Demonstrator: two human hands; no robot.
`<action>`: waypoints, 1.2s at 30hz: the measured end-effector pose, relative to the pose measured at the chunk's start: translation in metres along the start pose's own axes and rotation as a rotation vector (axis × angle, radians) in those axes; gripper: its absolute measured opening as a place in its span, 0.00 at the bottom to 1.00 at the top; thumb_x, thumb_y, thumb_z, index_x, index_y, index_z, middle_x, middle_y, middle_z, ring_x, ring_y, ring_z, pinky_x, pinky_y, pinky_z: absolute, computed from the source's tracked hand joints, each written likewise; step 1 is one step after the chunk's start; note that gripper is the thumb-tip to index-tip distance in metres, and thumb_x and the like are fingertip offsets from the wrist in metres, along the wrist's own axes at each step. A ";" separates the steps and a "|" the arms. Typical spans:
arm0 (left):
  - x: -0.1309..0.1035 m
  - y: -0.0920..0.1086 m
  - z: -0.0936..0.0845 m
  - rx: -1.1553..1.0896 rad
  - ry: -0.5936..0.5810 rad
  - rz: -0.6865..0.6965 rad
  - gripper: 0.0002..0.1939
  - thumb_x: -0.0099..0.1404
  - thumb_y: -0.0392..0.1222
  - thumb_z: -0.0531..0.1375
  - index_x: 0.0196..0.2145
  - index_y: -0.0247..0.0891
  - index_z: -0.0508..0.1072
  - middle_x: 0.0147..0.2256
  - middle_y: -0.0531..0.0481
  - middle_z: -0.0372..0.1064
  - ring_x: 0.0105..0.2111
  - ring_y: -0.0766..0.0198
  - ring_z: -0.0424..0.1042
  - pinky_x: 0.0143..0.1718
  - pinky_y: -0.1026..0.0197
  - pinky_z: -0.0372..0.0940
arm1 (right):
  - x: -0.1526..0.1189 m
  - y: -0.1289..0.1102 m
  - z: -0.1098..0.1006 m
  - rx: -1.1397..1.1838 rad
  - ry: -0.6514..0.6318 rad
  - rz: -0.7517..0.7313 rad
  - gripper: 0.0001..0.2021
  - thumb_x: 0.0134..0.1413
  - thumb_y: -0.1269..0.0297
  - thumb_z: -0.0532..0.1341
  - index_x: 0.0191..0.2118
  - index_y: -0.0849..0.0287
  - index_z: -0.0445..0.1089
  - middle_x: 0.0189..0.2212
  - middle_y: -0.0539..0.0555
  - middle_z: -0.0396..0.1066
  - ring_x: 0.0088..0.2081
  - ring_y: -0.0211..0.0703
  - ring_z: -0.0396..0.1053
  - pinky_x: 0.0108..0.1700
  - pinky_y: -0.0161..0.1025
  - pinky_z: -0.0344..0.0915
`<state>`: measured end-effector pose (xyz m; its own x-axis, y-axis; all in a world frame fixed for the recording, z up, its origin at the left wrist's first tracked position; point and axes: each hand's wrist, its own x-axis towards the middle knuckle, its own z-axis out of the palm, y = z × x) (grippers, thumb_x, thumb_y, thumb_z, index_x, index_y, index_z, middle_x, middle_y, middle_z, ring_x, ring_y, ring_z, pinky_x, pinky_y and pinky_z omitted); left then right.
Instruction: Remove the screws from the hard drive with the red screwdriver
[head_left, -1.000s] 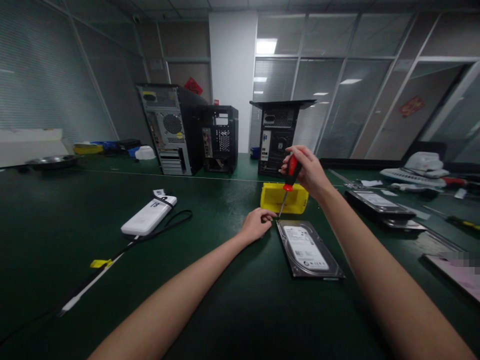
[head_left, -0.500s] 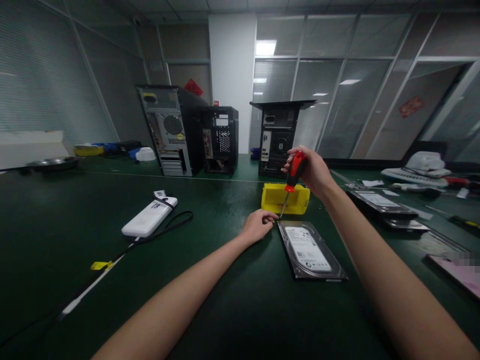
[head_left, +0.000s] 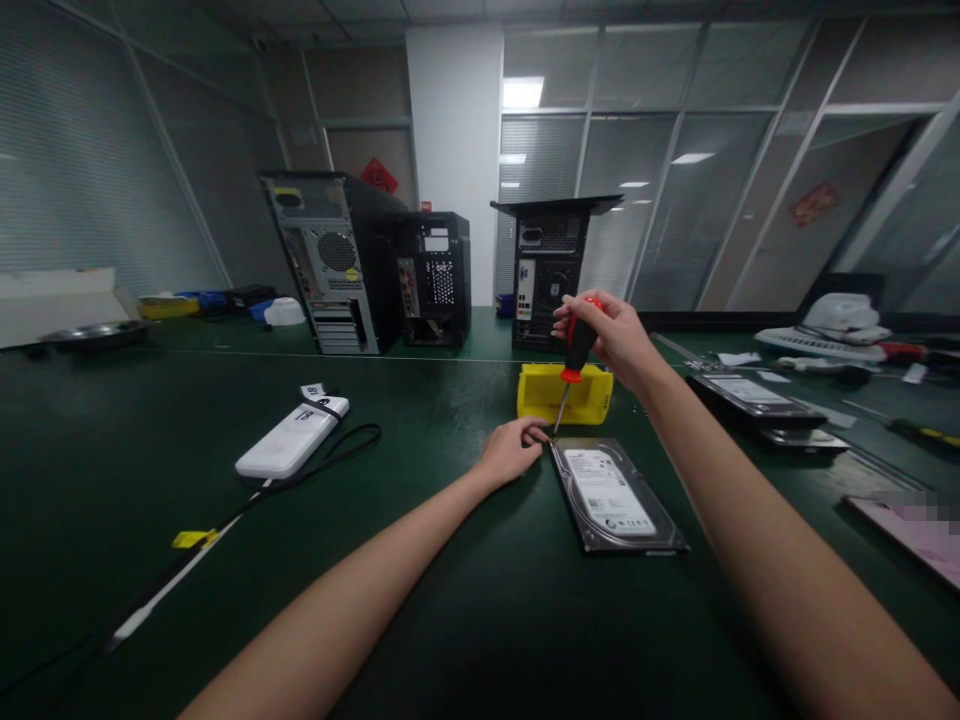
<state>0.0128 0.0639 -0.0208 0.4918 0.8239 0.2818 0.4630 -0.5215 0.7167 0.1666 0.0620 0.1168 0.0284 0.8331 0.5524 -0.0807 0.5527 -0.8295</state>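
My right hand [head_left: 600,335] is wrapped round the red and black handle of a screwdriver [head_left: 581,345], whose shaft slants down to the far left corner of a hard drive [head_left: 611,495]. The drive lies flat on the green table with its white label up. Beside that same corner is my left hand [head_left: 514,447], fingers curled together near the screwdriver's tip; whatever they pinch is too small to make out. A yellow open-fronted bin [head_left: 564,393] stands just behind the drive and the tip.
Computer cases [head_left: 330,260] stand at the back. On the left lies a white power bank [head_left: 292,438] with a black cable. More hard drives [head_left: 754,395], a pink-topped item [head_left: 911,535] and another screwdriver [head_left: 919,432] lie at the right.
The whole view has shifted slightly, so things appear a little further left. The screwdriver's handle has turned a little in my right hand, with its tip still at the drive's corner.
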 end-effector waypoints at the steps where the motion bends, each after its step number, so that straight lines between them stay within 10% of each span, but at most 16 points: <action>1: 0.000 0.000 0.000 0.006 -0.004 -0.003 0.22 0.53 0.31 0.55 0.48 0.37 0.70 0.40 0.52 0.75 0.35 0.66 0.71 0.41 0.64 0.65 | 0.000 0.000 0.001 0.005 -0.010 -0.006 0.14 0.40 0.55 0.68 0.28 0.58 0.65 0.24 0.46 0.67 0.25 0.32 0.66 0.34 0.35 0.71; 36: 0.000 -0.004 0.003 -0.016 -0.025 0.020 0.20 0.53 0.34 0.55 0.45 0.37 0.74 0.40 0.51 0.76 0.37 0.65 0.73 0.41 0.64 0.66 | 0.003 0.012 0.000 -0.009 -0.010 0.036 0.15 0.46 0.50 0.63 0.32 0.56 0.64 0.24 0.47 0.67 0.25 0.35 0.68 0.32 0.37 0.70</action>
<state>0.0128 0.0651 -0.0251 0.5190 0.8076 0.2801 0.4410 -0.5337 0.7216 0.1658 0.0712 0.1088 0.0160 0.8522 0.5229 -0.0728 0.5226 -0.8495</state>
